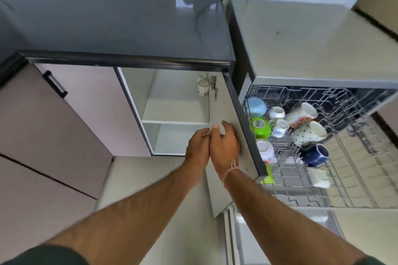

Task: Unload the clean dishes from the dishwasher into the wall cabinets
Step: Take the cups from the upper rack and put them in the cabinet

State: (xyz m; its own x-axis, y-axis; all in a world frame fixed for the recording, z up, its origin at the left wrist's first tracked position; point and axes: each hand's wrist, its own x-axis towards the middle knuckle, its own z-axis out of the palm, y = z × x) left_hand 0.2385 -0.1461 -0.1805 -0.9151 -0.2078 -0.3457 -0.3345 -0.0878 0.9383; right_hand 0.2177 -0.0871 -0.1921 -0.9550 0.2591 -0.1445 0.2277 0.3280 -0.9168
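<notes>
- Where the dishwasher rack stands drawn out at the right, the clean dishes sit in it; blue bowl, green bowl and white bowl along its left side; floral mug, dotted mug, dark blue mug and white cup to their right; small white cups between.
- Cabinet: under the dark countertop, left of the rack; its door open, standing between cabinet and rack; one shelf inside; patterned cups at the back right of the upper level.
- Left hand: before the cabinet's lower compartment; fingers bent toward the other hand and touching it; whether they pinch anything cannot be told.
- Right hand: just beside the left, over the door's inner face; fingers loosely curled, nothing seen in them; thread band at the wrist.
- Closed door with black handle, left of the cabinet.
</notes>
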